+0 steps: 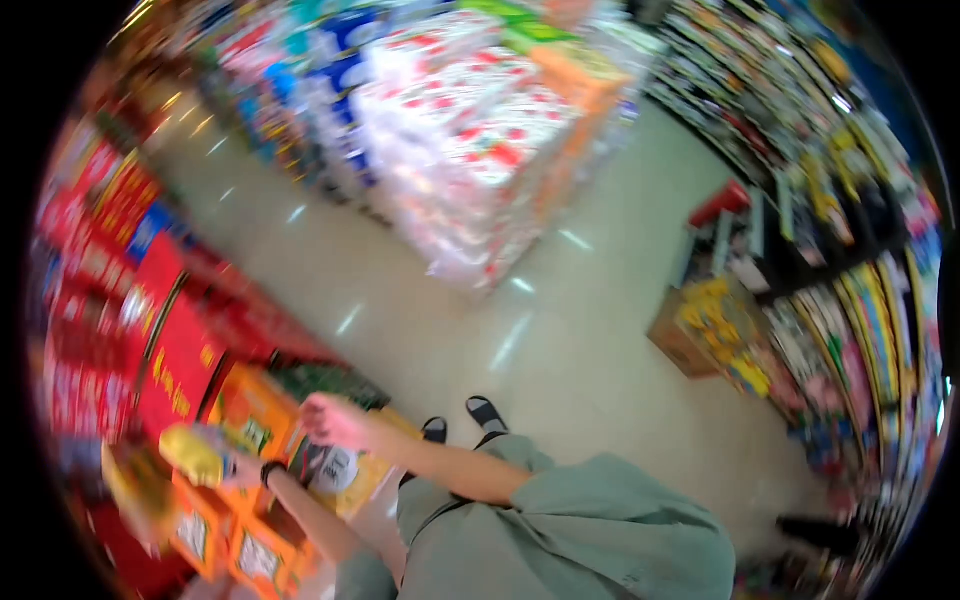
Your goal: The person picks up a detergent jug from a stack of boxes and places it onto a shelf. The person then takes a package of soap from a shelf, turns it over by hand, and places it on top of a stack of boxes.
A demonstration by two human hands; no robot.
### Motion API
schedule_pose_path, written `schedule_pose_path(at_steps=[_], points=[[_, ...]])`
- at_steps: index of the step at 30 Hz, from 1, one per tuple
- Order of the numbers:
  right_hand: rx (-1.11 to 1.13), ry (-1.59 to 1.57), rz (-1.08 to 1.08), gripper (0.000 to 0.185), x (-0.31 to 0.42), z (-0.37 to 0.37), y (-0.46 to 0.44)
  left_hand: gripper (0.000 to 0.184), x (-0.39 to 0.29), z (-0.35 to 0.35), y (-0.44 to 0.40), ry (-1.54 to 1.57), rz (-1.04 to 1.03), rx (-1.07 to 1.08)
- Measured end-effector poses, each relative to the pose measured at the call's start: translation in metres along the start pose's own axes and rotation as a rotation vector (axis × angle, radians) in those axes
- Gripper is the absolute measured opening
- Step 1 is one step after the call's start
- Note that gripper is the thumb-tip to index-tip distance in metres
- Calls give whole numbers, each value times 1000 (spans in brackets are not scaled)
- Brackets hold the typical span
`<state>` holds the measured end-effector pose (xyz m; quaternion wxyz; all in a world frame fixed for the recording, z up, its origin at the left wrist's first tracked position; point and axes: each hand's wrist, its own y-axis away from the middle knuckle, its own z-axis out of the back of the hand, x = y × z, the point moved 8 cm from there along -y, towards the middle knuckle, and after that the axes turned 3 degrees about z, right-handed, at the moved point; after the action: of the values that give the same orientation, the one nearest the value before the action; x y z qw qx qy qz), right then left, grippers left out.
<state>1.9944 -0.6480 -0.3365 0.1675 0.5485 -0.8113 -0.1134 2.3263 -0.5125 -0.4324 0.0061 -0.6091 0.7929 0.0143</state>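
At the lower left, my left hand [237, 470] is closed on a yellow package [193, 455], whose details are smeared by motion. A dark band circles that wrist. My right hand [335, 421] hovers to the right of it, above orange boxes [256, 408]; its fingers look curled, but blur hides whether anything is between them. More orange boxes with white and green labels lie below my left hand. A blurred yellowish item [140, 490] is left of the yellow package.
Red boxes [175, 385] are stacked on the left. A tall pile of wrapped white and red packs [470, 130] stands ahead on the shiny floor [570, 320]. Shelves [740, 80] line the right side, with a cardboard box [685, 330] of yellow goods.
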Motion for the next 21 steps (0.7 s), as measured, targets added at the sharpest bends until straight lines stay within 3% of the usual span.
schedule_pose_path(at_steps=[2,4,5,7,10,14,17,20,21], points=[[-18,20,-1,25,-7,1,-16,65,18,-71,54,-484,-257,35],[14,44,55,25,-19,16,-34,64,43,-136,138,-1312,-429,-232],[-19,60,68,26,-20,9,-40,64,39,-140,130,-1323,-421,-212],[-89,93,100,27,-24,6,-46,64,23,-123,121,-1690,-530,-189],[-194,177,158,29,-20,14,-48,63,39,-109,122,-1730,-438,-7],[-419,366,251,37,-10,82,-33,58,99,-136,181,-1879,-283,85],[-432,203,359,40,4,116,-1,57,156,-161,230,-1829,43,238],[-396,-34,599,47,35,121,46,55,207,-162,286,-1497,289,566],[-389,-10,643,53,50,119,66,52,220,-165,307,-1524,399,619]])
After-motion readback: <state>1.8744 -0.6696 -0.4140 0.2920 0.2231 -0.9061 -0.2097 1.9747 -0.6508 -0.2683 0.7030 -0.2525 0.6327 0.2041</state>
